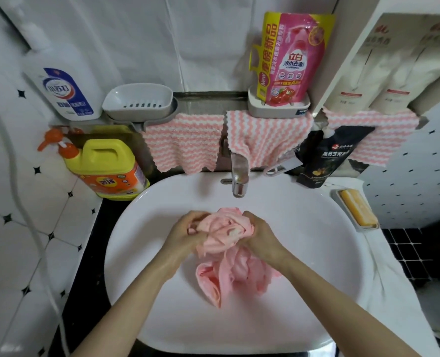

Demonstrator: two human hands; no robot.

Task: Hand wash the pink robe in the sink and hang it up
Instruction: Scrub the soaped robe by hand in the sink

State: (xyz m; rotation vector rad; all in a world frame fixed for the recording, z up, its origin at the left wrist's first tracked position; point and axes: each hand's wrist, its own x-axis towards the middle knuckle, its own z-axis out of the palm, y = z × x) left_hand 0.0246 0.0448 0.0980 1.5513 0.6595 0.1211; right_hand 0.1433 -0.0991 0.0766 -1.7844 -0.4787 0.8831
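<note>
Both forearms reach in from the bottom edge of my head view and meet over the middle of the white sink [162, 197]. My left hand [185, 234] and right hand [260, 235] face each other with the pink robe [229, 269] bunched between them. The left fingers [197, 218] are curled round the upper wad of cloth from one side. The right fingers [249, 217] are curled round it from the other, so both hands grip the robe. The gripped part is held up just below the faucet [239, 176]. The rest of the robe hangs down in folds and lies on the basin floor, nearer to me.

Behind the sink I see pink-and-white striped cloths [182, 143] draped over a ledge. On that ledge stand a white bottle [67, 83], a grey soap dish [139, 100] and a pink refill pouch [296, 60]. A yellow jug [110, 168] with an orange pump stands on the dark desk [92, 253] at the sink's back left. A black pouch [327, 158] leans at the back right. A yellow soap bar [359, 207] lies in a tray just beside the right rim.
</note>
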